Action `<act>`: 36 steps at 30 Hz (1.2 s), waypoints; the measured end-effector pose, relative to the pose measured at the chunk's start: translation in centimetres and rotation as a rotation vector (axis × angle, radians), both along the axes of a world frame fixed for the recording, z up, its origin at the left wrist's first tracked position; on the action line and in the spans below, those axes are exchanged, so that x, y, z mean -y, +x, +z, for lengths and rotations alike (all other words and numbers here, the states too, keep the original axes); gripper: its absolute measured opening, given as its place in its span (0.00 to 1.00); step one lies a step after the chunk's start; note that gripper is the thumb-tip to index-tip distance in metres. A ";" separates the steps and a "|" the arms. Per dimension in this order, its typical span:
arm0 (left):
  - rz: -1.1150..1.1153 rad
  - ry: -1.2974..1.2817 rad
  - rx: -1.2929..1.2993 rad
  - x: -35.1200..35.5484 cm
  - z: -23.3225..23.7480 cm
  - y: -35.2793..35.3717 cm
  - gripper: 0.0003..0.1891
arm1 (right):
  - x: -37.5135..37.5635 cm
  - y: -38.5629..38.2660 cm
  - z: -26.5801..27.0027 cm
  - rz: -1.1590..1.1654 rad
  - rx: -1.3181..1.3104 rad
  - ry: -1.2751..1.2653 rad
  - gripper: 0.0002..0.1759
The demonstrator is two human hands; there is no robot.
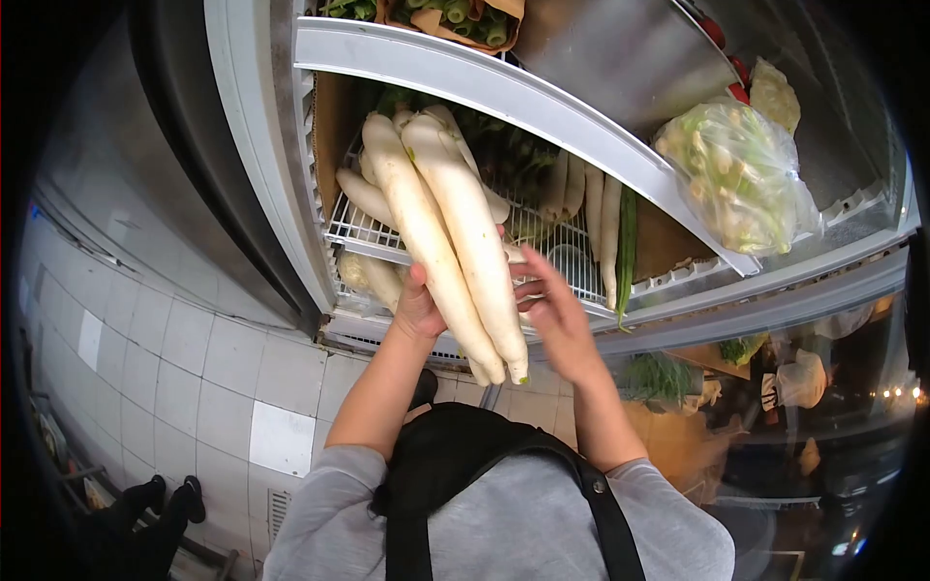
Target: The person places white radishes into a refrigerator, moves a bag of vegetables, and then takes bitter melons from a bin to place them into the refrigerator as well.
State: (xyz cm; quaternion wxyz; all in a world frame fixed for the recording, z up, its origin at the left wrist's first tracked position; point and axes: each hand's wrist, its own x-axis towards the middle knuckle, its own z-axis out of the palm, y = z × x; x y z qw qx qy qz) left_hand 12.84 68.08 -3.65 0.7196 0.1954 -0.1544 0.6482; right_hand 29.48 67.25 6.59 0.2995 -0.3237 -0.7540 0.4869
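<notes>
Long white daikon radishes point(467, 237) lie side by side in front of the open fridge, their lower ends pointing toward my body. My left hand point(422, 308) holds them from the left, thumb up along the side and the other fingers hidden underneath. On the other side my right hand point(554, 312) is open with fingers apart, its fingertips close to the right-hand radish. Behind them, more daikon point(366, 198) rest on a white wire shelf point(363, 237), where the upper ends of the held ones overlap the pile.
A white shelf edge point(426, 66) crosses above the radishes. Thin pale roots and a long green vegetable point(627, 242) stand at the shelf's right. A plastic bag of vegetables point(736, 174) sits higher up. The glass door point(765, 329) is at right; another person's legs point(155, 518) show lower left.
</notes>
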 end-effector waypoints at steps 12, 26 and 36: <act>0.044 -0.027 0.011 0.5 0.4 0.1 0.52 | -15.1 13.4 -9.5 -0.957 1.132 0.689 0.27; 0.043 -0.128 0.042 0.3 0.0 0.2 0.41 | -21.2 11.7 -3.9 -0.801 0.080 0.009 0.28; 0.054 -0.167 0.042 -0.2 -0.3 0.5 0.38 | -24.3 10.3 -9.1 -0.859 1.233 0.680 0.36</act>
